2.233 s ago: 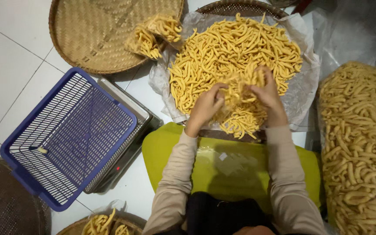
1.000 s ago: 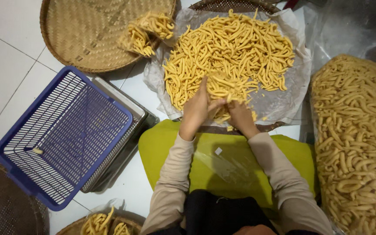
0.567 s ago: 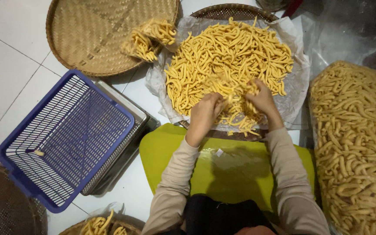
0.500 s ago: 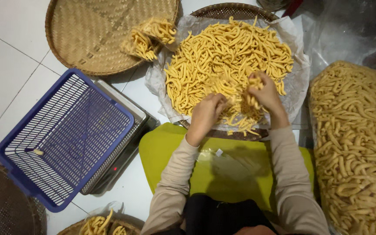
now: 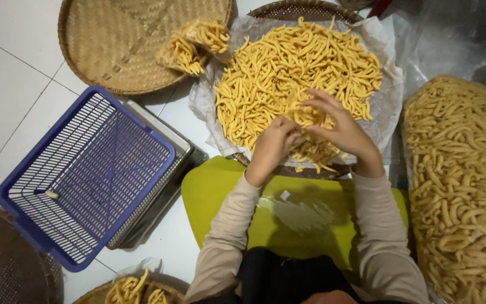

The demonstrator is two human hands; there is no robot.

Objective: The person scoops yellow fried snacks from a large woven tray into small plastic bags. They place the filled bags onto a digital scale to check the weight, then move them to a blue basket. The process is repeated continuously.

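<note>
1. The left hand [image 5: 274,147] is curling closed around a small bunch of yellow snack sticks [image 5: 305,115] just below the centre of the frame, knuckles facing the camera.
2. The right hand [image 5: 341,129] is sitting just right of it, fingers half spread and bent, pinching the same bunch from the upper side; the two hands are almost touching.
3. That bunch is lying at the near edge of a big pile of sticks [image 5: 288,67] in the upper middle of the frame, spread on white paper [image 5: 389,95] inside a round woven tray [image 5: 305,8].
4. A clear plastic bag [image 5: 462,186] packed with the same sticks is filling the right edge of the frame.
5. A flat bamboo tray [image 5: 119,39] is occupying the upper left, holding a smaller heap of sticks [image 5: 192,42] at its right rim.
6. A blue plastic basket [image 5: 85,174] is resting tilted on a metal tray [image 5: 170,152] at the left centre.
7. A yellow-green board [image 5: 288,219] is lying under the person's forearms in the lower middle, with a piece of clear plastic on it.
</note>
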